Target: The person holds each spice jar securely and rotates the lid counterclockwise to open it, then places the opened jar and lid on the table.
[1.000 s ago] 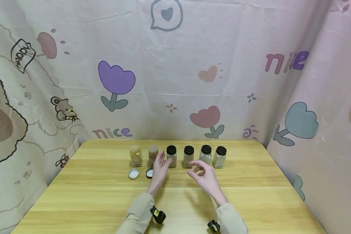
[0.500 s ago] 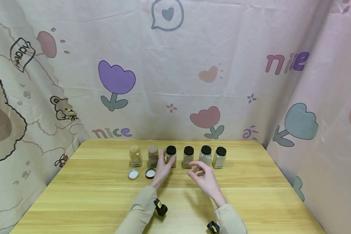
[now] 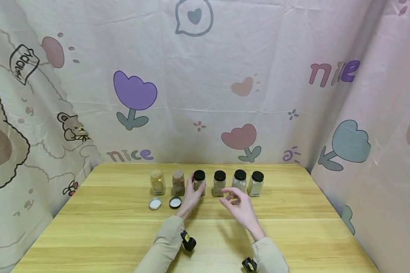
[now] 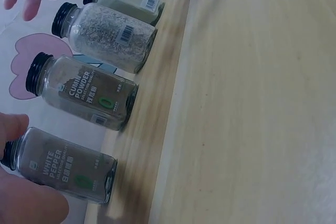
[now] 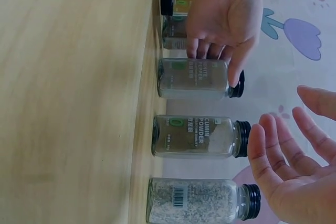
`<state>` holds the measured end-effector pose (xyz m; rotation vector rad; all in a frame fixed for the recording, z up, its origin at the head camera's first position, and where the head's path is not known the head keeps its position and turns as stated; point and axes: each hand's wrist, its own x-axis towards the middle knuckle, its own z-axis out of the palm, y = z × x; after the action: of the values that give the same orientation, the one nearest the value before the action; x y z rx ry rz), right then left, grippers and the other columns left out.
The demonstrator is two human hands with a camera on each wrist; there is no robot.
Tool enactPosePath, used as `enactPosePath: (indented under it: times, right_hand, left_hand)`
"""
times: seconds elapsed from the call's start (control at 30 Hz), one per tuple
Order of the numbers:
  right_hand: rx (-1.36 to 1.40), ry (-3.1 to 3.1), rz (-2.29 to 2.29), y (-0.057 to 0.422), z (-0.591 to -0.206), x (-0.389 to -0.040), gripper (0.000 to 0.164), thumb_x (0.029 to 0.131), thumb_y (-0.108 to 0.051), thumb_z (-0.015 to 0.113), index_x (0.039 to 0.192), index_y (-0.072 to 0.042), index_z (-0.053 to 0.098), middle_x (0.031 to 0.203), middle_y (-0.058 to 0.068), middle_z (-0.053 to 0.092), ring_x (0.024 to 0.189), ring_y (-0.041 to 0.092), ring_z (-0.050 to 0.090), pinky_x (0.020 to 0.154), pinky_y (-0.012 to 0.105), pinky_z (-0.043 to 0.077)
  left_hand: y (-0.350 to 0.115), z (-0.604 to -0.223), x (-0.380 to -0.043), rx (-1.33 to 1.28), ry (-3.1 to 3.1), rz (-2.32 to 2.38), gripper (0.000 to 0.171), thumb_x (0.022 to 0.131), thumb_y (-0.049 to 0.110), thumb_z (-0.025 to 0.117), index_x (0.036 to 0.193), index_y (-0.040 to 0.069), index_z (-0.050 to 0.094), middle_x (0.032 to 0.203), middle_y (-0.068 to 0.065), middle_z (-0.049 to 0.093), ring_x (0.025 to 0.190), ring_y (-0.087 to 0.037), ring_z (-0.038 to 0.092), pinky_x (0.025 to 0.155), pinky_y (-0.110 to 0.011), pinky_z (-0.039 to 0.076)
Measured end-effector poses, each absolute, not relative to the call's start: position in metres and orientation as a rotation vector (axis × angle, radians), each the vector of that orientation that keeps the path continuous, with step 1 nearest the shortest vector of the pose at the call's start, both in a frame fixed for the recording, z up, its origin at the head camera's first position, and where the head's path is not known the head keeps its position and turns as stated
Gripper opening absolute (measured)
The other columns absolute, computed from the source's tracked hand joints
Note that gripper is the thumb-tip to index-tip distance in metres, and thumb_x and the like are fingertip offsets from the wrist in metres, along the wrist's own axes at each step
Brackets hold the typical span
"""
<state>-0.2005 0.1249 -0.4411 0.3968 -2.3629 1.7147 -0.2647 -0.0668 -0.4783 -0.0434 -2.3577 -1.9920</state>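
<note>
A square glass jar labelled white pepper (image 4: 65,166), with a black screw lid, stands third from the left in a row of spice jars. My left hand (image 3: 190,196) grips it from the left and front, thumb on its right side near the lid. In the right wrist view, that left hand (image 5: 223,14) has its thumb by the black lid. My right hand (image 3: 240,207) hovers in front of the cumin powder jar (image 3: 219,185) and its neighbour, fingers loosely bent, holding nothing. In the right wrist view, its fingertips look close to the cumin jar's lid.
Two uncapped jars, one yellow (image 3: 158,183) and one reddish brown (image 3: 178,183), stand left of the left hand. Two lids, one pale-rimmed (image 3: 155,203) and one black-rimmed (image 3: 175,202), lie before them. Two capped jars, one speckled (image 4: 113,36) and one pale (image 3: 256,185), stand at right.
My left hand has moved slightly right and taken hold of the white pepper jar, uncovering the black-rimmed lid and the brown jar. The right hand has hardly moved.
</note>
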Motion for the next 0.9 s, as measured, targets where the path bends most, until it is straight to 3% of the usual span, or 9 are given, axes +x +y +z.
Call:
enactPosePath:
  times: [0.4, 0.73, 0.9]
  right_hand:
    - [0.392, -2.370, 1.728, 0.1240, -0.4427, -0.2004, 0.031, 0.087, -0.008, 0.077, 0.116, -0.001, 0.069, 0.110, 0.014, 0.071, 0.083, 0.003, 0.063, 0.074, 0.019, 0.058]
    - [0.400, -2.367, 1.728, 0.1230, -0.4423, -0.2010, 0.027, 0.087, -0.008, 0.076, 0.114, -0.004, 0.070, 0.111, 0.014, 0.071, 0.084, 0.007, 0.064, 0.073, 0.020, 0.058]
    - [0.397, -2.383, 1.717, 0.1232, -0.4446, -0.2011, 0.028, 0.087, -0.008, 0.076, 0.115, -0.003, 0.070, 0.112, 0.013, 0.071, 0.083, 0.006, 0.064, 0.074, 0.022, 0.058]
  left_hand:
    - [-0.0644, -0.4791, -0.2641, -0.047, -2.385, -1.913, 0.074, 0.103, 0.019, 0.057, 0.158, -0.002, 0.013, 0.162, -0.028, 0.016, 0.152, -0.047, 0.017, 0.127, -0.062, 0.014]
    - [-0.0640, -0.4791, -0.2571, -0.070, -2.455, -1.779, 0.063, 0.100, 0.022, 0.063, 0.148, -0.004, 0.031, 0.149, -0.025, 0.034, 0.145, -0.044, 0.035, 0.124, -0.060, 0.027]
    - [-0.0674, -0.4832, -0.2547, -0.158, -2.429, -1.632, 0.055, 0.095, 0.017, 0.070, 0.137, -0.007, 0.043, 0.136, -0.026, 0.047, 0.130, -0.043, 0.049, 0.114, -0.058, 0.041]
